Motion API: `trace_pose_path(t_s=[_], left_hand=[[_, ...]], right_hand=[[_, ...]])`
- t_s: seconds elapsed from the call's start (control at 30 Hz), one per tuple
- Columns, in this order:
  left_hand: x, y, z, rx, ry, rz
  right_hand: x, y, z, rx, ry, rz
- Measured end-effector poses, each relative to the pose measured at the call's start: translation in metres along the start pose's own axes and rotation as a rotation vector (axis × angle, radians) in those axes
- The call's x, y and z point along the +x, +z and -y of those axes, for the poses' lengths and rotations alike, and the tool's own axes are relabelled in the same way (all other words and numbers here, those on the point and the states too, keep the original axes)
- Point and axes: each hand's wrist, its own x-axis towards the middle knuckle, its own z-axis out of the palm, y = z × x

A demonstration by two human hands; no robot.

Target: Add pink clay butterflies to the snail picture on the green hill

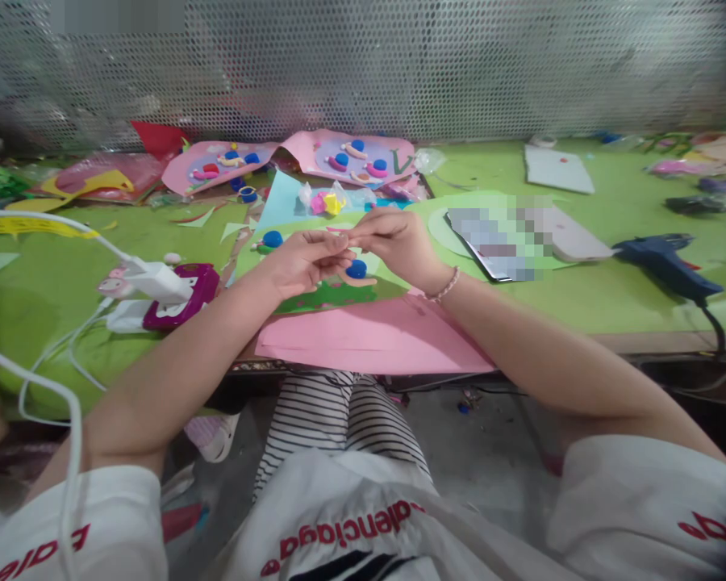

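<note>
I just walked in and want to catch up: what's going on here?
Someone's left hand and right hand meet at the fingertips above a green sheet; anything between them is too small to make out. The sheet bears snail-like shapes with blue tops. A pink sheet lies on the near side, and a dark blue glue gun lies off to the right.
</note>
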Motion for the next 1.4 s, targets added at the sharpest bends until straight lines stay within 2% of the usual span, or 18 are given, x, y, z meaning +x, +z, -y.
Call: trace_pose_path(t_s=[0.1,0.23,0.33,0.57,0.67,0.8,1.03,1.2,1.3,1.4], left_hand=[[0.000,-0.001,-0.003,-0.004,-0.027,0.006],[0.001,-0.001,-0.002,-0.032,-0.003,-0.017],[0.002,0.001,-0.002,-0.063,-0.001,-0.034],[-0.001,0.003,-0.005,-0.103,-0.020,-0.020],[-0.001,0.003,-0.003,-0.102,-0.003,-0.011],[0.001,0.003,0.002,-0.083,0.027,-0.014],[0.006,-0.003,0.006,0.008,0.138,-0.012],[0.009,-0.009,0.009,0.128,0.251,0.020],[0.009,-0.011,0.009,0.195,0.296,0.026],[0.009,-0.012,0.009,0.219,0.325,0.016]], right_hand=[[0.001,-0.001,-0.001,0.106,0.030,0.020],[0.004,-0.003,-0.004,0.127,0.027,-0.080],[0.005,-0.005,-0.007,0.093,-0.010,-0.103],[0.001,-0.002,-0.012,-0.113,-0.104,-0.004],[0.000,0.001,-0.013,-0.187,-0.117,-0.032],[-0.001,0.004,-0.011,-0.151,-0.150,-0.057],[-0.002,0.004,-0.005,-0.036,-0.019,-0.063],[0.000,0.001,-0.003,-0.064,0.053,-0.024],[0.002,-0.001,-0.003,0.003,0.064,-0.045],[0.004,-0.003,-0.003,0.065,0.137,-0.088]])
